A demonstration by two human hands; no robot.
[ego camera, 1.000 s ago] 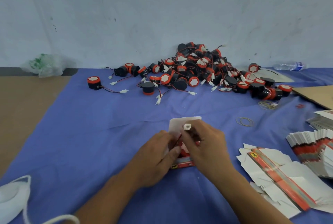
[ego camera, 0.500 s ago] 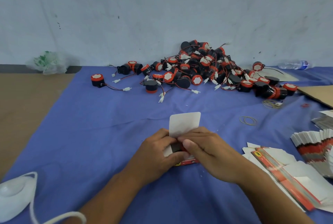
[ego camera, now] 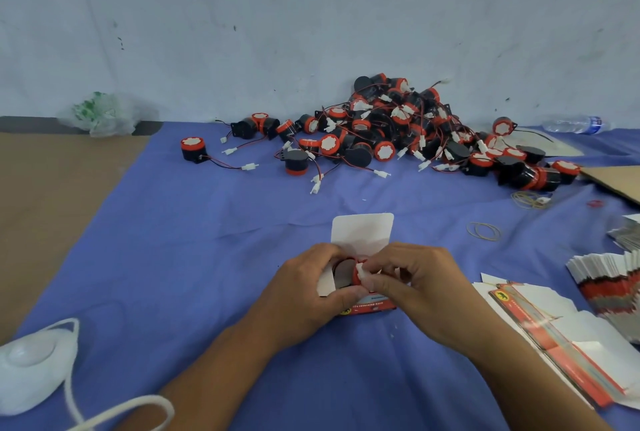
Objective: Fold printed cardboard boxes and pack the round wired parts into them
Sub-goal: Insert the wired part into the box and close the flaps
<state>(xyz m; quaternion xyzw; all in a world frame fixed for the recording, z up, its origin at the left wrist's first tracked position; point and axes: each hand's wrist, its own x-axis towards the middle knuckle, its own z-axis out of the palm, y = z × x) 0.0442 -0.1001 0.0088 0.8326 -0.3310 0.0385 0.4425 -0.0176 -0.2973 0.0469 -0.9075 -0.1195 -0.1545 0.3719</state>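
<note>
At the middle of the blue-covered worktop, near the six o'clock edge of the view, a printed cardboard box is gripped in the left hand, whose fingers are curled round its nine o'clock side. Its white top flap is stood open towards twelve o'clock. A round wired part, black with a red ring, is seated in the open mouth of the box, only partly sunk. The white connector of its lead is pinched between the curled fingers of the right hand, just at the three o'clock side of the part.

The packing step is judged to be in hand: one box is folded and is being filled. Next, the lead and connector would need to be tucked in beside the part so that nothing is trapped, and the flap then folded down and tucked shut.

The pile of round wired parts is heaped at twelve to one o'clock against the wall, and flat box blanks are laid at three to four o'clock, so much of the task is judged to be left.
</note>
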